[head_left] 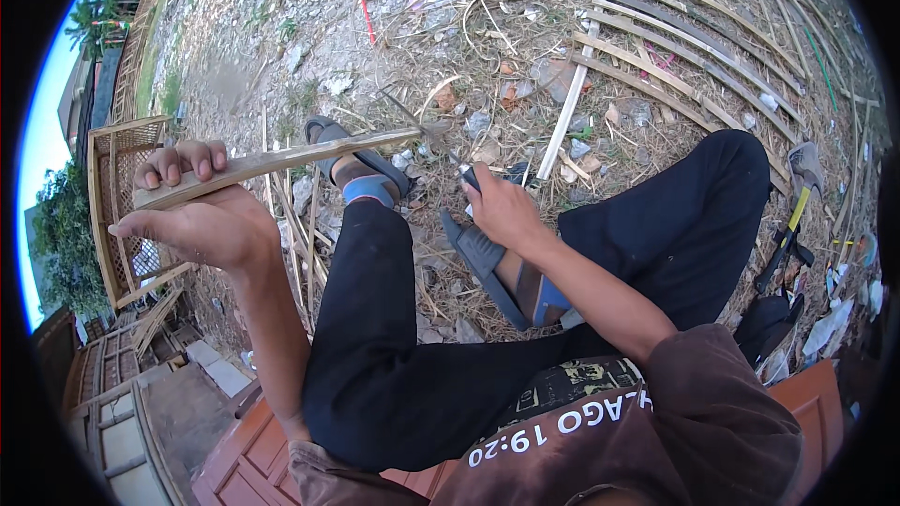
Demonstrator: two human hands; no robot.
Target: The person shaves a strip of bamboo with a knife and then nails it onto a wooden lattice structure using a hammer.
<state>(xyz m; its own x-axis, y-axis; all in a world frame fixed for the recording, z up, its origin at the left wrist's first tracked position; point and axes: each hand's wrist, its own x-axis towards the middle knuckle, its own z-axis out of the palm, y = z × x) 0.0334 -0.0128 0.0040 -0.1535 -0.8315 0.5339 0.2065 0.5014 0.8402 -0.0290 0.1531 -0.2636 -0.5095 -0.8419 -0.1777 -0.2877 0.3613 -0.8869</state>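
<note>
My left hand (211,223) grips a long wooden slat (300,156) near its wide end. Its fingers curl over the top edge and the thumb stretches out below. From there the slat reaches right, across my sandalled foot, to a frayed tip. My right hand (508,210) is closed round the dark handle of a knife (469,176), just right of that tip. The thin blade points up and left and crosses the slat's frayed end; whether it touches the wood I cannot tell.
Several split slats (670,28) lie in a row at the upper right, across a pale strip (567,112). A hammer-like tool with a yellow-marked handle (797,211) rests at far right. A woven-panel wooden frame (105,215) stands at left. Stones and dry grass litter the ground.
</note>
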